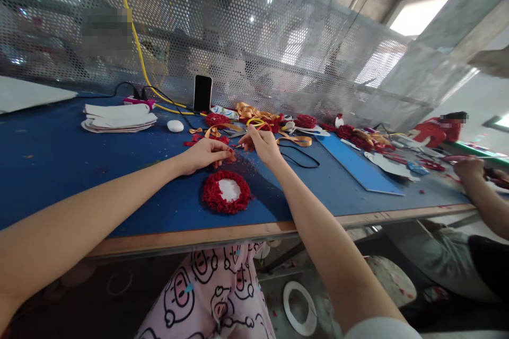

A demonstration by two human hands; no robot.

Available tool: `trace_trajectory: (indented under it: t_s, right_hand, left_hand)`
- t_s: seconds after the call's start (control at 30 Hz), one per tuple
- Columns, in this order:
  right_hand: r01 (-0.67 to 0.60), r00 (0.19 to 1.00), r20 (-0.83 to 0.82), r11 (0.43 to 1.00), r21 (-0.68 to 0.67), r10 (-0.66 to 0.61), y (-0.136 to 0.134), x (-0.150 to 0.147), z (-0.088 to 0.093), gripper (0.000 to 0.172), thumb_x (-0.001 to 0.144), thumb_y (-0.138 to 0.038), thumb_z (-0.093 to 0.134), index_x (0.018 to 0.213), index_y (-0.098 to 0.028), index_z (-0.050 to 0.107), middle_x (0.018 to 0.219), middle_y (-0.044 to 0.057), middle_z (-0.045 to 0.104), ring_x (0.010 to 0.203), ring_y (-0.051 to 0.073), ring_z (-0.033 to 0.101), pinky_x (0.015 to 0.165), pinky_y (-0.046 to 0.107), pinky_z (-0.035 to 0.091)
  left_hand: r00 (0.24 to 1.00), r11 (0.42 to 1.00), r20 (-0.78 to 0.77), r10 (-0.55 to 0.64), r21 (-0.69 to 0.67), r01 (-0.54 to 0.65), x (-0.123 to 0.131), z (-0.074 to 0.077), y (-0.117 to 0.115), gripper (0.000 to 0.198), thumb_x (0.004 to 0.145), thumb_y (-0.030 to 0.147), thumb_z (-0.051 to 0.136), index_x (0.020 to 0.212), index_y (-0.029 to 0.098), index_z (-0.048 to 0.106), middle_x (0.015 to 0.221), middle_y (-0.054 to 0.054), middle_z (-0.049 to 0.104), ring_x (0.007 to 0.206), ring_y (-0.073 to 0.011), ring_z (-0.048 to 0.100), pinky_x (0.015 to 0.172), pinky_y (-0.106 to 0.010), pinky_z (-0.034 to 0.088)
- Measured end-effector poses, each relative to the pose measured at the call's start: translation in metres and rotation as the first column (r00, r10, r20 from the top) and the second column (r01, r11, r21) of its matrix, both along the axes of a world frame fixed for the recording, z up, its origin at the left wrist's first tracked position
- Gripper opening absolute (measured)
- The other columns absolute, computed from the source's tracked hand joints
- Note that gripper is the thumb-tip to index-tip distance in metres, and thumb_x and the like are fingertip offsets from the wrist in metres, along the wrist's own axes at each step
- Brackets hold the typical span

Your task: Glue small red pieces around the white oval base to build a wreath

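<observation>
A ring of red ruffled material with a white centre (227,192) lies on the blue table top (59,159) close to the front edge. Just beyond it my left hand (207,154) rests on the table, fingers curled over small red scraps (222,161). My right hand (263,145) is beside it, fingers pinched on something small that looks like a thin tool tip, which I cannot make out. Red scraps and gold ribbon (254,112) lie right behind both hands.
A stack of white card discs (119,117), a white oval lump (175,126), an upright phone (202,93), cables and a perforated metal screen (254,42) stand at the back. A blue sheet (358,167) lies right. Another person's arm (481,190) works at far right.
</observation>
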State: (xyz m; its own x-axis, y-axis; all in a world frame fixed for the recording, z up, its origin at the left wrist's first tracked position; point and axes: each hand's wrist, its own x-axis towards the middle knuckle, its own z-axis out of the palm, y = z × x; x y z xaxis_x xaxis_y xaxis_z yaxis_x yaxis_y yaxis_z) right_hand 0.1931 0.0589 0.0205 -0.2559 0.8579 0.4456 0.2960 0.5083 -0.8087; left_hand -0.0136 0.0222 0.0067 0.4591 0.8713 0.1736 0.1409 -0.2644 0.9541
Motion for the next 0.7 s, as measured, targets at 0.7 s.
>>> trace_trajectory:
  t_s: [0.7]
  right_hand:
    - [-0.009, 1.0, -0.023, 1.0, -0.009, 0.009, -0.0001, 0.0, -0.0014, 0.079, 0.083, -0.084, 0.039, 0.063, -0.015, 0.073, 0.052, 0.005, 0.062, 0.048, 0.011, 0.054, 0.051, 0.025, 0.041]
  left_hand:
    - [0.998, 0.998, 0.01, 0.054, -0.043, -0.054, 0.0016, -0.0012, 0.0004, 0.037, 0.063, 0.042, 0.085, 0.082, 0.013, 0.072, 0.077, -0.005, 0.073, 0.055, -0.0083, 0.052, 0.053, -0.023, 0.042]
